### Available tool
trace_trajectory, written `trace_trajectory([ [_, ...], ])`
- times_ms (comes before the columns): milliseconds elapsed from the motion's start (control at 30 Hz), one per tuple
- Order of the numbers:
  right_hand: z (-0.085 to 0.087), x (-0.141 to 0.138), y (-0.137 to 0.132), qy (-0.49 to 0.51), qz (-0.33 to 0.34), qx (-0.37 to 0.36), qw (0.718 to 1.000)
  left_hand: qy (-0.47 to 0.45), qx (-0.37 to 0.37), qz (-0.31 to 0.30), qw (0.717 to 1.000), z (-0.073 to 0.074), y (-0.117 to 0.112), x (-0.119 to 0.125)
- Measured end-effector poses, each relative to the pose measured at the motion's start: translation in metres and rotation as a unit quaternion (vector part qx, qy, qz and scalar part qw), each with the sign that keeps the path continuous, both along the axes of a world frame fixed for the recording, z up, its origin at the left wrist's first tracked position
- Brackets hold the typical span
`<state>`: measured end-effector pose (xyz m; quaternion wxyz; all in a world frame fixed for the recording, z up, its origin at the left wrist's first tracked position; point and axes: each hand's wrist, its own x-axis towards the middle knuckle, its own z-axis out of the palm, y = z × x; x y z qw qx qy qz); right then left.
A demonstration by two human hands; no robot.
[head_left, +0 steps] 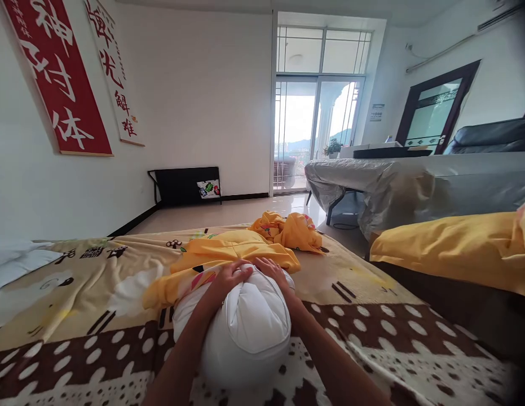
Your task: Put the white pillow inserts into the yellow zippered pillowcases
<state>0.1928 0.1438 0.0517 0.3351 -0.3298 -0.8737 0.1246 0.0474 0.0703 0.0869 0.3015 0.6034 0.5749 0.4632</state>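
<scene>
A plump white pillow (254, 321) with a piped edge is bunched up on the bed in front of me, between my forearms. My left hand (233, 276) grips its far end from the left, thumb lying over the top. From the right, my right hand (276, 274) holds the same end with its fingers laid over it. Both sets of fingertips are partly hidden. Just beyond the hands, a yellow patterned cloth cover (232, 248) lies crumpled against the pillow. Behind it is another bunched yellow cloth (287, 230).
A beige and brown patterned blanket (364, 282) covers the bed. White bedding (21, 259) lies at the left, and yellow fabric (448, 242) rests on a dark surface at the right. Past the bed stand a plastic-covered table (372, 175) and a black folded item (177, 186) by the wall.
</scene>
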Motion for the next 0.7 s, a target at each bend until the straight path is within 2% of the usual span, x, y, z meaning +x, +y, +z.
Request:
trace_trajectory([
  [67, -0.001, 0.004, 0.002, -0.033, -0.017, -0.011, 0.999, 0.022, -0.033, -0.017, 0.999, 0.007, -0.002, 0.005],
  [133, -0.002, 0.008, 0.002, -0.06, -0.035, -0.022, 0.997, 0.035, -0.045, 0.003, 0.998, 0.011, -0.007, 0.012],
  [233, -0.006, 0.01, -0.001, -0.073, -0.064, -0.032, 0.995, 0.025, -0.019, 0.043, 0.999, 0.01, -0.015, 0.021],
  [333, -0.007, 0.014, -0.004, -0.03, -0.068, -0.016, 0.997, 0.024, 0.021, 0.037, 0.999, 0.006, -0.024, 0.023],
  [400, 0.004, 0.023, -0.01, 0.016, -0.024, -0.007, 1.0, 0.045, 0.043, 0.022, 0.998, 0.006, -0.029, 0.021],
  [500, 0.038, 0.05, -0.034, 0.119, 0.062, 0.009, 0.991, 0.055, 0.069, 0.017, 0.996, 0.01, -0.032, 0.014],
  [567, 0.062, 0.07, -0.065, 0.178, 0.092, 0.074, 0.977, 0.041, 0.077, 0.026, 0.996, 0.015, -0.028, 0.011],
  [600, 0.069, 0.077, -0.084, 0.164, 0.116, 0.128, 0.971, 0.035, 0.08, 0.03, 0.996, 0.018, -0.024, 0.01],
  [667, 0.069, 0.082, -0.118, 0.067, 0.141, 0.247, 0.956, 0.025, 0.09, 0.035, 0.995, 0.021, -0.014, 0.011],
  [700, 0.063, 0.079, -0.131, 0.038, 0.112, 0.297, 0.947, 0.02, 0.096, 0.035, 0.995, 0.023, -0.008, 0.012],
])
